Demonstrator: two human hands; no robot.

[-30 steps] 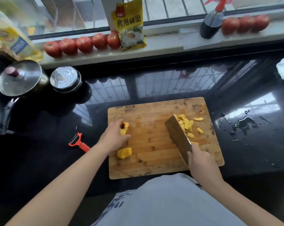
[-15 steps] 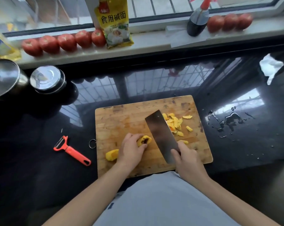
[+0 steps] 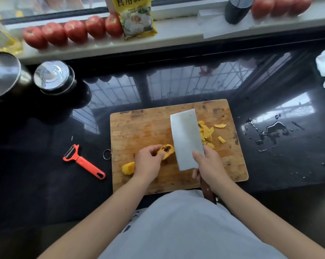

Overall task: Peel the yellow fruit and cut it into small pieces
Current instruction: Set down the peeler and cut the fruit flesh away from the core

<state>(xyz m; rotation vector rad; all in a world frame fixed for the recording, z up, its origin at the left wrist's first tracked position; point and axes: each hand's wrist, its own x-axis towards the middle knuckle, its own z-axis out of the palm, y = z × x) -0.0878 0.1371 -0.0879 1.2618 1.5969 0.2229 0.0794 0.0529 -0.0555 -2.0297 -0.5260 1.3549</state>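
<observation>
With slices (image 3: 206, 132) already piled on the board (image 3: 139, 128), her left hand (image 3: 147, 163) pinched a dark-centred fruit piece (image 3: 167, 150), her right hand (image 3: 210, 168) gripped the cleaver (image 3: 186, 139); another chunk (image 3: 128, 167) waited uncut.

the left hand (image 3: 148, 165) pinches a yellow fruit piece with a dark pit (image 3: 166, 150) on the wooden cutting board (image 3: 139, 126); the right hand (image 3: 210, 167) grips a broad steel cleaver (image 3: 186, 137) beside it.

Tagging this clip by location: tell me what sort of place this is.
Most likely a home kitchen counter by a window: a wooden cutting board on the dark worktop, tomatoes lined along the sill, a lidded pot at left.
</observation>
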